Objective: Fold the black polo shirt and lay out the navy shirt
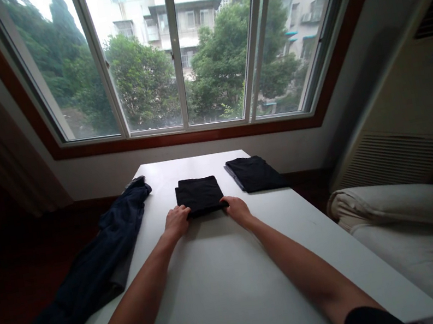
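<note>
A black folded cloth [200, 195] lies as a compact rectangle on the white table [221, 288]. My left hand [177, 220] grips its near left corner, fingers closed on the edge. At the near right corner, my right hand [237, 208] pinches the cloth in the same way. The near edge of the cloth looks slightly lifted off the table. Farther right, a dark folded garment stack [256, 173] with a grey layer at its left side rests by the table's right edge.
Dark blue clothing [92, 263] lies loosely along the table's left edge and hangs over it. A pale sofa [413, 223] stands to the right, below an air conditioner [401, 153]. The window [175, 52] is beyond the table.
</note>
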The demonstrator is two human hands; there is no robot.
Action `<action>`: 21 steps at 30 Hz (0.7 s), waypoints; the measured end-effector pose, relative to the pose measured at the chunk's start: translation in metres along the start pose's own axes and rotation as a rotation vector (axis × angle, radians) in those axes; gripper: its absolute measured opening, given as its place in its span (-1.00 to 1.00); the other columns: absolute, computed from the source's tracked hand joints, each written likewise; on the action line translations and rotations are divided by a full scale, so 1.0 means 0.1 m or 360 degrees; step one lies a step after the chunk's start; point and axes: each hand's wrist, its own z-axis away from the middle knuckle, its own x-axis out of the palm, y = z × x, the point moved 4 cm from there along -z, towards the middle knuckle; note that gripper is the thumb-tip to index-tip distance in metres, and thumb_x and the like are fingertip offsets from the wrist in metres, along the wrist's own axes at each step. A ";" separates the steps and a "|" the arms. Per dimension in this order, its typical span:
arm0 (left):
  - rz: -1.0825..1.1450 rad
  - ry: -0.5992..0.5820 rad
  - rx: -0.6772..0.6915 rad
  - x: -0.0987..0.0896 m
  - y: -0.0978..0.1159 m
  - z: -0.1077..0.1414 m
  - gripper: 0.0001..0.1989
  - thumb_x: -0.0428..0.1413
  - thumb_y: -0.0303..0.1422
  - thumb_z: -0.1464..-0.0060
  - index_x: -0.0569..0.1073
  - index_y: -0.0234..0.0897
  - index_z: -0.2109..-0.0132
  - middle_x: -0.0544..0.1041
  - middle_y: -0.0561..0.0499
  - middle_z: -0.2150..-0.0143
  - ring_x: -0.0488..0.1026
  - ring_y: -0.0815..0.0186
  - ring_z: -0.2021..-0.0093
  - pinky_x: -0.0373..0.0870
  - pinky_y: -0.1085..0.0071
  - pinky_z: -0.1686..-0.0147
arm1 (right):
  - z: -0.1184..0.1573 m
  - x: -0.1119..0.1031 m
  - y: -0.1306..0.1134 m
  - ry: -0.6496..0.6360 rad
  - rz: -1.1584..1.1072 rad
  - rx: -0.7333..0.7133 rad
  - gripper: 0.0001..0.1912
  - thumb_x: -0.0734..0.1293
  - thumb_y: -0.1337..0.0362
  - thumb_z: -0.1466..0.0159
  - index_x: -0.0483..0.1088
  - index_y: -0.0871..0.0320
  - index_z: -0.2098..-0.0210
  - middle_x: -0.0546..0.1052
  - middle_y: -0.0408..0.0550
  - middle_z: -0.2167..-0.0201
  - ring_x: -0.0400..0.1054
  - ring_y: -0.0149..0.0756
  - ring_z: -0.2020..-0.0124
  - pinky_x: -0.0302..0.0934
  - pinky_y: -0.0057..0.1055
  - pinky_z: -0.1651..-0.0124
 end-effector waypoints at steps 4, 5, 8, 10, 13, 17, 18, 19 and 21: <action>0.0141 0.0187 -0.0058 -0.16 -0.11 -0.01 -0.87 0.13 -0.34 -0.26 0.57 -0.16 0.10 0.60 -0.08 0.12 0.52 0.10 0.08 0.34 0.24 0.08 | -0.08 -0.26 0.05 -0.0247 -0.0231 -0.0247 -0.75 0.34 0.31 -0.32 0.59 0.02 0.05 0.64 -0.08 0.15 0.48 -0.18 0.10 0.23 -0.38 0.04; 0.0216 0.0284 -0.0059 -0.24 -0.13 -0.02 -0.85 0.11 -0.34 -0.28 0.56 -0.16 0.08 0.60 -0.07 0.11 0.52 0.12 0.08 0.35 0.25 0.07 | -0.08 -0.34 0.05 -0.0287 -0.0289 -0.0309 -0.76 0.33 0.30 -0.33 0.59 0.05 0.07 0.64 -0.08 0.18 0.47 -0.19 0.14 0.23 -0.38 0.07; 0.0526 0.0557 -0.0009 -0.50 -0.14 -0.04 -0.84 0.10 -0.30 -0.30 0.56 -0.16 0.07 0.62 -0.04 0.10 0.53 0.15 0.07 0.38 0.28 0.05 | -0.08 -0.66 -0.02 -0.0360 -0.0432 -0.0421 -0.77 0.29 0.25 -0.35 0.57 0.13 0.12 0.60 -0.08 0.29 0.40 -0.26 0.26 0.19 -0.41 0.17; 0.0747 0.0696 0.0021 -0.70 -0.12 -0.06 -0.83 0.12 -0.25 -0.29 0.56 -0.17 0.09 0.63 -0.02 0.13 0.54 0.18 0.11 0.40 0.30 0.07 | -0.04 -0.91 -0.09 -0.0400 -0.0498 -0.0481 -0.77 0.29 0.18 -0.36 0.55 0.16 0.18 0.55 -0.10 0.35 0.33 -0.30 0.32 0.15 -0.42 0.23; 0.0997 0.0872 -0.0003 -1.02 -0.03 -0.06 -0.80 0.16 -0.20 -0.25 0.57 -0.21 0.14 0.63 0.01 0.21 0.54 0.23 0.20 0.41 0.33 0.12 | 0.08 -1.30 -0.19 -0.0453 -0.0612 -0.0560 -0.70 0.31 0.06 -0.37 0.50 0.18 0.26 0.45 -0.16 0.45 0.22 -0.36 0.40 0.09 -0.43 0.32; 0.1296 0.0960 -0.0098 -1.42 0.18 0.01 -0.75 0.19 -0.15 -0.19 0.58 -0.24 0.20 0.58 0.06 0.33 0.49 0.27 0.31 0.40 0.39 0.23 | 0.31 -1.81 -0.27 -0.0429 -0.0958 -0.0503 -0.57 0.38 -0.11 -0.32 0.48 0.17 0.18 0.36 -0.19 0.48 0.17 -0.40 0.47 0.08 -0.45 0.42; 0.1388 0.0949 -0.0113 -1.50 0.24 0.03 -0.74 0.20 -0.14 -0.17 0.57 -0.25 0.21 0.56 0.07 0.36 0.47 0.29 0.34 0.38 0.41 0.28 | 0.37 -1.94 -0.28 -0.0397 -0.1059 -0.0490 -0.54 0.40 -0.13 -0.30 0.48 0.17 0.16 0.37 -0.18 0.47 0.20 -0.39 0.46 0.11 -0.45 0.41; 0.1487 0.0928 -0.0122 -1.57 0.31 0.03 -0.73 0.22 -0.12 -0.15 0.57 -0.26 0.22 0.53 0.08 0.38 0.44 0.31 0.36 0.36 0.42 0.32 | 0.43 -2.06 -0.28 -0.0370 -0.1145 -0.0483 -0.54 0.42 -0.14 -0.29 0.48 0.17 0.16 0.39 -0.17 0.46 0.23 -0.39 0.45 0.15 -0.45 0.40; 0.1707 0.0863 -0.0130 -1.66 0.45 0.01 -0.71 0.24 -0.10 -0.11 0.55 -0.26 0.24 0.48 0.10 0.42 0.40 0.34 0.41 0.32 0.46 0.39 | 0.51 -2.28 -0.27 -0.0307 -0.1249 -0.0474 -0.54 0.46 -0.13 -0.26 0.47 0.16 0.17 0.41 -0.15 0.44 0.27 -0.38 0.43 0.20 -0.44 0.38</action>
